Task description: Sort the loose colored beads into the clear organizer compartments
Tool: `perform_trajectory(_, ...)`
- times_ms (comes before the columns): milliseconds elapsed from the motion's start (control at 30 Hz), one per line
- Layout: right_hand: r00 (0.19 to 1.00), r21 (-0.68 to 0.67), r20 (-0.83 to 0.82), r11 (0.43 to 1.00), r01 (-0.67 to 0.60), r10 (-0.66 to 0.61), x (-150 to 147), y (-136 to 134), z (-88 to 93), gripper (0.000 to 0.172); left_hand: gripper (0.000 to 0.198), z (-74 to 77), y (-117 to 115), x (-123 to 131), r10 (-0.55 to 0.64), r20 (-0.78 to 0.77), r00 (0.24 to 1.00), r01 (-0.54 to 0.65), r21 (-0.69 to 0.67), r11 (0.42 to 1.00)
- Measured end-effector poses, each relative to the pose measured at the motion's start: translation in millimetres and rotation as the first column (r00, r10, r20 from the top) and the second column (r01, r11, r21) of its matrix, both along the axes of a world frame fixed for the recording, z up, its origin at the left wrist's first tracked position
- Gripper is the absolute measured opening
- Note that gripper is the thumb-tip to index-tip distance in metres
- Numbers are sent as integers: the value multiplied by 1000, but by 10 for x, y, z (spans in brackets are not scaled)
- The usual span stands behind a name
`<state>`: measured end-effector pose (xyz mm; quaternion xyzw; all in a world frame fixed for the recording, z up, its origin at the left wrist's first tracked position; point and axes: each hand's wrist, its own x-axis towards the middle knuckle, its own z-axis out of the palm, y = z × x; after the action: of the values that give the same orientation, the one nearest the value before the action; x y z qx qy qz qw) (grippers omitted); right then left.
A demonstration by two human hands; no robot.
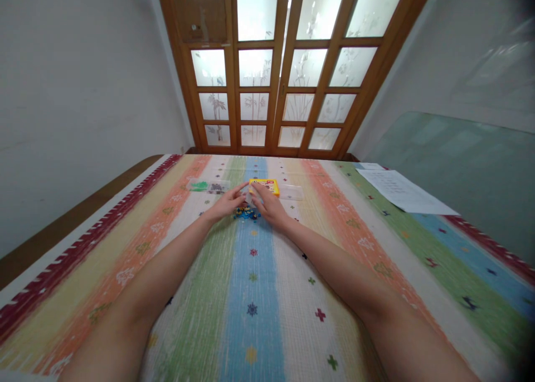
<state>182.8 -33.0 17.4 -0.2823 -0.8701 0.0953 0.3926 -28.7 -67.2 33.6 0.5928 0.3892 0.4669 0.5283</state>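
Observation:
My left hand [227,202] and my right hand [270,204] meet at the middle of the table, fingers bent toward each other. Between them is a pale, see-through plastic container [249,198], mostly hidden by the fingers; both hands appear closed on it. Just below lies a loose heap of small blue, yellow and dark pieces [247,213]. A yellow box [271,187] with red and dark print lies right behind my right hand. Left of my left hand sits a clear compartment box with green pieces [199,186] and dark pieces [216,188].
A clear plastic lid or tray [291,192] lies to the right of the yellow box. White printed sheets [401,189] rest at the table's right side. The striped tablecloth [254,337] covers the table. Beyond stand wood-framed glass doors [278,86], with walls at both sides.

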Motion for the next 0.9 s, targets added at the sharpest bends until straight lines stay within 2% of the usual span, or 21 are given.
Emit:
perform_trajectory(100, 990, 66, 134, 998, 21, -30, -30, -72, 38, 70, 62, 11, -1, -8, 68, 44, 997, -65, -72, 995)
perform_trajectory(167, 977, 111, 190, 991, 79, -100, -57, -104, 64, 74, 53, 6, 11, -19, 107, 60, 992, -100, -117, 988)
perform_trajectory(367, 943, 157, 268, 975, 158, -196, -191, 1, 88, 48, 33, -43, 106, -86, 212, 43, 976, -206, -116, 972)
perform_trajectory(467, 942, 133, 264, 975, 179, -209, -277, 133, 98, 41, 25, -73, 190, -201, 310, -78, 948, -309, 22, 951)
perform_trajectory(533, 951, 125, 258, 982, 141, -169, -344, 227, 112, 41, 24, -109, 242, -326, 444, -218, 869, -404, 207, 891)
perform_trajectory(600, 960, 133, 258, 988, 79, -112, -420, 320, 124, 41, 27, -162, 274, -480, 599, -346, 723, -475, 382, 793)
perform_trajectory(700, 949, 132, 294, 988, 80, -116, -536, 448, 119, 39, 30, -255, 277, -708, 727, -496, 475, -467, 558, 686)
perform_trajectory(800, 914, 118, 372, 985, 130, -165, -630, 535, 85, 40, 35, -339, 263, -851, 742, -593, 313, -385, 635, 670)
perform_trajectory(900, 870, 135, 459, 982, 135, -183, -694, 568, 51, 41, 42, -402, 269, -890, 716, -657, 237, -315, 645, 696)
